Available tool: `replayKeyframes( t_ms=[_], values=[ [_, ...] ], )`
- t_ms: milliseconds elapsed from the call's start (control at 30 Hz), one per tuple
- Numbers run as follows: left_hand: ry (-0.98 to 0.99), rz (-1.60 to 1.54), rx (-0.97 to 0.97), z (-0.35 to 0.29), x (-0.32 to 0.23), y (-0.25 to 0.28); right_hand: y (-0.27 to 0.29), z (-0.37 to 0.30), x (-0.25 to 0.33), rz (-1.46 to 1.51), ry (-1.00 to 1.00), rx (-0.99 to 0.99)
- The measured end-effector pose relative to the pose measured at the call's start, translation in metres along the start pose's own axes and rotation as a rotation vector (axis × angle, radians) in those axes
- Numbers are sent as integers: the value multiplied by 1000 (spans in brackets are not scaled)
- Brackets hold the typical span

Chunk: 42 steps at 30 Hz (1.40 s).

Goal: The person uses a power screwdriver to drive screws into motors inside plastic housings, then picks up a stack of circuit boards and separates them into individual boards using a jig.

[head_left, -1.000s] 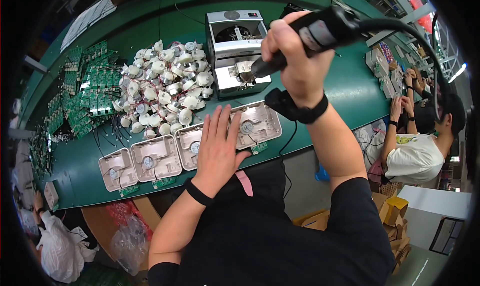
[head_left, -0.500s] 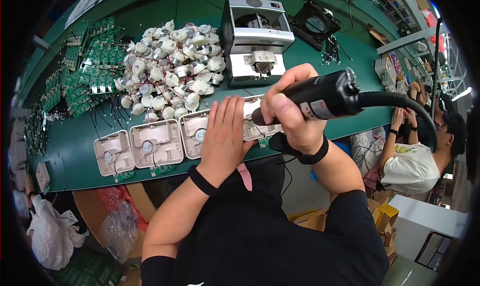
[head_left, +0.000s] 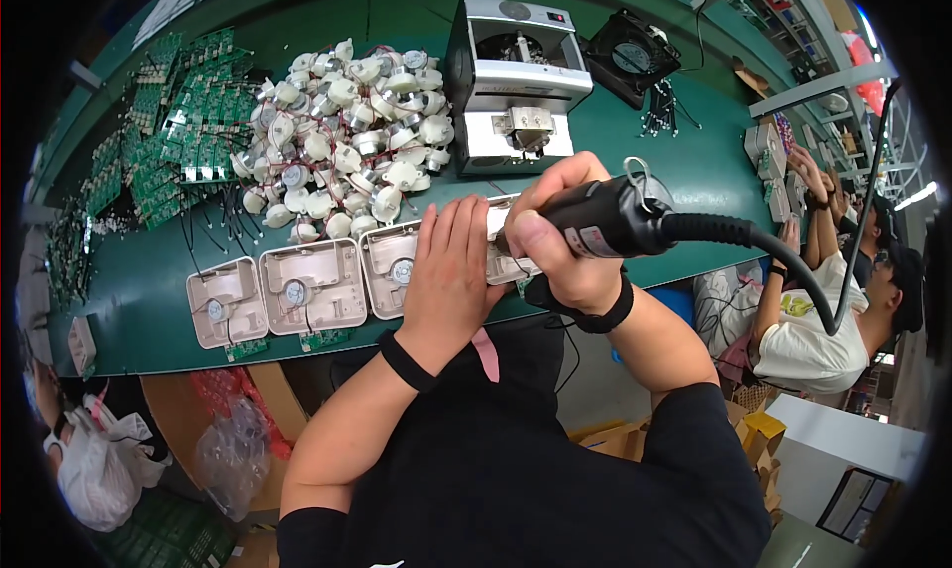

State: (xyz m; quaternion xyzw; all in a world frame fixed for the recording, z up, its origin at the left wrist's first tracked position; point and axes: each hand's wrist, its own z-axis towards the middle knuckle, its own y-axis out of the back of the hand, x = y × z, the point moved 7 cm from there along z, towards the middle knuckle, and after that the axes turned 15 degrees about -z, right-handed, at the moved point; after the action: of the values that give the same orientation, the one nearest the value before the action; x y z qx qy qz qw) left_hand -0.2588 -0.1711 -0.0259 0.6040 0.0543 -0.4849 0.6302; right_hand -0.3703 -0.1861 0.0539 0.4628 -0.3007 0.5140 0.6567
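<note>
- Four pale housings (head_left: 337,308) sit in a row on the green surface (head_left: 645,166), nearer the wearer than the silver machine (head_left: 521,87) and running off to its left; round grey discs (head_left: 295,292) show in three of them (the rightmost housing is partly covered).
- Left grip (head_left: 446,275): in front of the machine and a little to its left, laid flat over the two rightmost housings, fingers straight and side by side.
- Right grip (head_left: 575,278): in front of the machine, wrapped around a black corded driver (head_left: 605,216), whose tip is at the rightmost housing (exact contact hidden).
- Left of the machine: heaped white-and-silver motors (head_left: 347,141), then green circuit boards (head_left: 193,131).
- Right of the machine: a black fan (head_left: 633,57) and thin black cables (head_left: 666,110).
</note>
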Motion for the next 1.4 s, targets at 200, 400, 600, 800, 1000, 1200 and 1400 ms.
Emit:
replayKeyframes(
  t_ms=[200, 400, 600, 800, 1000, 1200, 1400],
  values=[
    [28, -39, -27, 0, -4, 0, 47, 48, 36, 169, 106, -204],
    [-7, -119, -89, -13, -11, 43, 55, 87, 19, -28, 131, -271],
    [13, -75, 108, -51, 23, 91, 19, 41, 35, 304, -46, -109],
    [-11, 13, 216, -61, 37, 92, -40, 10, 37, 263, -4, 95],
    [-49, 61, 217, -66, 40, 88, -64, 4, 32, 311, -9, 169],
    [-15, -48, 148, -60, 33, 93, -68, -1, 28, 249, -41, 210],
    [-50, 31, -55, -47, 35, 84, -65, -4, 25, 185, -40, 233]
  ],
)
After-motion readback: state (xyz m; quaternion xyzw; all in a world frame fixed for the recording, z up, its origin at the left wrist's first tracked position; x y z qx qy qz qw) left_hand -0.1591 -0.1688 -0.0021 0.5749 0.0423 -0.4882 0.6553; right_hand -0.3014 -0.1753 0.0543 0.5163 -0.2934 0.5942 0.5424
